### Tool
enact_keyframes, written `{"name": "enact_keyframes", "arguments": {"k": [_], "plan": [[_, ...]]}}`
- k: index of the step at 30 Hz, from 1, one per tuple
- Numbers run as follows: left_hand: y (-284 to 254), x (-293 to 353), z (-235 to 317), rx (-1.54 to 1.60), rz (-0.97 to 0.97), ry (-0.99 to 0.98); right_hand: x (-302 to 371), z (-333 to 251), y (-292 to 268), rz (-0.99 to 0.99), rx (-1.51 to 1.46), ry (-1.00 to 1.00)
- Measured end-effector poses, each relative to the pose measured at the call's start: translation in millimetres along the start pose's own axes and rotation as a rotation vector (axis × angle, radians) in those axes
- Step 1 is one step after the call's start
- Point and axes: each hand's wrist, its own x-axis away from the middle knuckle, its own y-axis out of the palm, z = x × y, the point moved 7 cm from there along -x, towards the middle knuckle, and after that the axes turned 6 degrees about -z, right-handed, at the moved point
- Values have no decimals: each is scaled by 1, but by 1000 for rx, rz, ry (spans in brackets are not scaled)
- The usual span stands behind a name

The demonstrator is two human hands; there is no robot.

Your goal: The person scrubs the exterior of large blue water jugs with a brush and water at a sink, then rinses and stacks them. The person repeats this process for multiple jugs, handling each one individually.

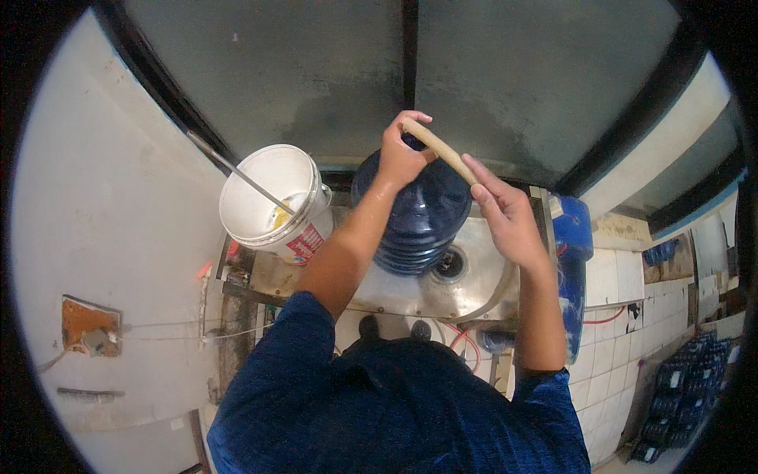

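A large dark-blue ribbed water jug stands on a metal sink top in front of me. My left hand is curled around the jug's neck, which is mostly hidden by the fingers. Over the neck slants a long, tan, flat-sided piece; I cannot tell whether it is a sponge or wood. Its far end lies at my left fingers. At its near end, my right hand grips it between the thumb and the fingers.
Left of the jug stands a white bucket with a metal rod leaning in it and something yellow inside. The stainless sink top has a drain. Blue containers stand at right; stacked dark crates sit farther off.
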Motion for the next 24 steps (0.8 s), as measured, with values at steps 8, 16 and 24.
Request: {"name": "enact_keyframes", "arguments": {"k": [8,16,24], "plan": [[-4,20,-14,-140,91,-171,14,11,8,-33,-3,80],[-67,149,-65,-475,-76,-397,98,104,13,-39,-315,312],[75,296,-57,255,-108,-1072,116,203,63,652,-885,545]]}}
